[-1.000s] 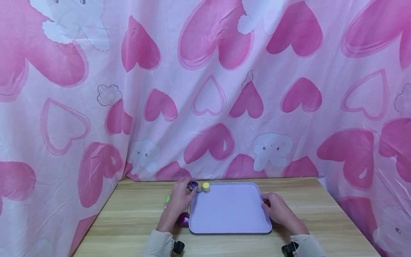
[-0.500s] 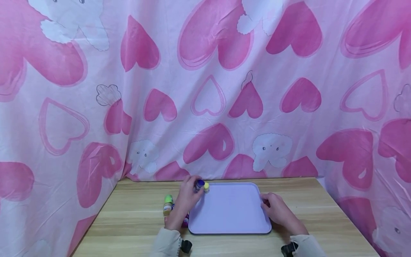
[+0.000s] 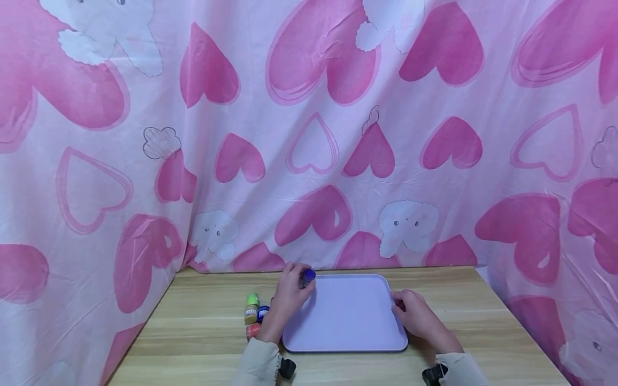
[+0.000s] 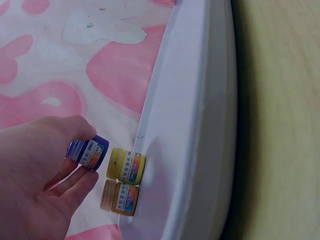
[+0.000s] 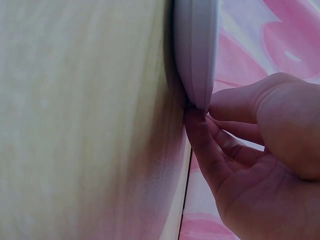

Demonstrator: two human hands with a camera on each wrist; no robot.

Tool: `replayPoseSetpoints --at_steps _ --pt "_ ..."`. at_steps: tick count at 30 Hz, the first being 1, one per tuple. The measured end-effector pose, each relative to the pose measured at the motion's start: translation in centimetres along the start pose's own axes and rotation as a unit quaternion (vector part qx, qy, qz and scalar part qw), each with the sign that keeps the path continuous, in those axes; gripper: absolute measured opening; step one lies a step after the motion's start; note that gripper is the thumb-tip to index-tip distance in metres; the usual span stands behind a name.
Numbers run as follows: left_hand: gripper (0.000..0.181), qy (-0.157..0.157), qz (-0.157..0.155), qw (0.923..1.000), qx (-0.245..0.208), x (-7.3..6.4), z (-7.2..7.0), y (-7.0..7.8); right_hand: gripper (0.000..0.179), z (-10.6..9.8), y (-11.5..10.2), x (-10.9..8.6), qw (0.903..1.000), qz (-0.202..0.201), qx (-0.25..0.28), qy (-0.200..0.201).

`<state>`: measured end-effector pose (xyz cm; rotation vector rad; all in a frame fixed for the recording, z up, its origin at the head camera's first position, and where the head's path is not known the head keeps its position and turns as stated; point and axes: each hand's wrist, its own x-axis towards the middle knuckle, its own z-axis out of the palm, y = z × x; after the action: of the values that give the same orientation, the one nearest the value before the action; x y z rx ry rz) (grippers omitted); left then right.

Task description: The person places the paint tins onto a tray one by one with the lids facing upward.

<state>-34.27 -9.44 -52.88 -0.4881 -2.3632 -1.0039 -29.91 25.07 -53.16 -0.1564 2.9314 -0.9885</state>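
Observation:
My left hand (image 3: 288,294) pinches a small paint jar with a dark blue-purple lid (image 3: 309,275) above the back left corner of the lavender tray (image 3: 347,316). In the left wrist view, thumb and fingers hold this jar (image 4: 91,152) tilted, apart from the tray floor. Close beside it, a yellow paint jar (image 4: 131,167) and an ochre paint jar (image 4: 126,198) stand side by side in the tray; the hand hides them in the head view. My right hand (image 3: 419,315) grips the tray's right rim, thumb above and fingers at its underside, as the right wrist view shows.
Left of the tray, on the wooden table (image 3: 203,327), more paint jars cluster: a green one (image 3: 252,299), an ochre one (image 3: 251,314), a blue one (image 3: 263,312) and a red one (image 3: 252,331), partly behind my left forearm. A pink heart-patterned curtain (image 3: 309,214) hangs around the table.
My left hand has carried the blue-purple jar rightward, from the tray's left edge to over its back left corner. More jars on the table have come into sight. My right hand stays put.

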Motion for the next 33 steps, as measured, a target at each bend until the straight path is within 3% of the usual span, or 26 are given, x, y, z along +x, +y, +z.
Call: replayPoseSetpoints --at_steps 6,13,20,28,33 --pt "0.033 0.010 0.019 0.9998 0.002 0.3 0.9 0.2 0.043 0.0 0.0 0.0 1.0000 0.003 0.005 0.000" --pt "0.032 -0.008 0.008 0.9999 0.011 0.4 1.9 0.3 0.046 0.1 0.1 0.0 0.9999 0.006 0.009 -0.003" --pt "0.033 -0.011 0.009 0.9992 0.038 0.5 2.4 0.3 0.049 0.2 0.3 0.1 0.9999 0.015 0.004 -0.003" --pt "0.034 0.006 0.032 0.9962 0.081 0.4 3.1 0.1 0.047 0.0 0.0 0.0 0.9998 0.017 0.002 -0.007" --pt "0.032 0.011 0.029 0.9934 0.110 0.3 3.4 0.0 0.046 0.1 -0.1 0.0 0.9998 0.017 0.004 -0.008"
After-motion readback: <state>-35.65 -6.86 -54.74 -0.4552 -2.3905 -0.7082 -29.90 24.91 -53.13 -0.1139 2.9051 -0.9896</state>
